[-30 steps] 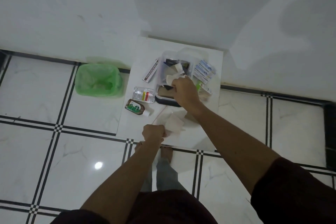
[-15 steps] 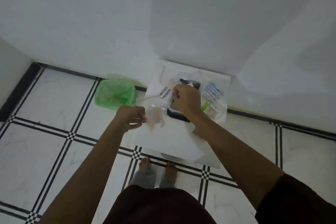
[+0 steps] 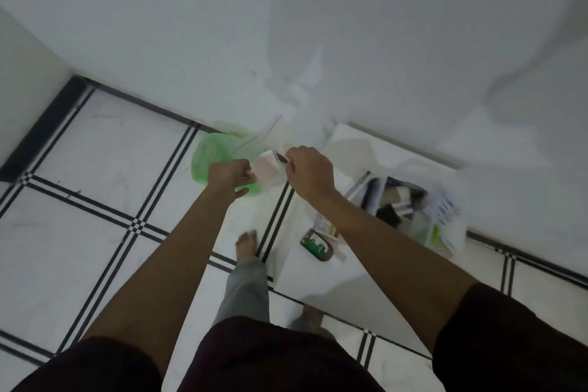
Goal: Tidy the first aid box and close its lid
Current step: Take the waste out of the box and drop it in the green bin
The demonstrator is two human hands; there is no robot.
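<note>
Two hands, both pinched on one pale wrapper [image 3: 269,170]: left hand [image 3: 229,176] at its near edge, right hand [image 3: 310,172] at the far side, above one green-lined bin [image 3: 212,156]. Off to the right, one open first aid box [image 3: 397,204] on the white counter [image 3: 321,277], partly hidden behind the right forearm; beside it one green-labelled packet [image 3: 318,247].

White table [image 3: 321,277] carries open first aid box [image 3: 397,204], green tube [image 3: 316,247], loose packets. Green-lined bin [image 3: 216,156] on tiled floor [image 3: 79,169].
</note>
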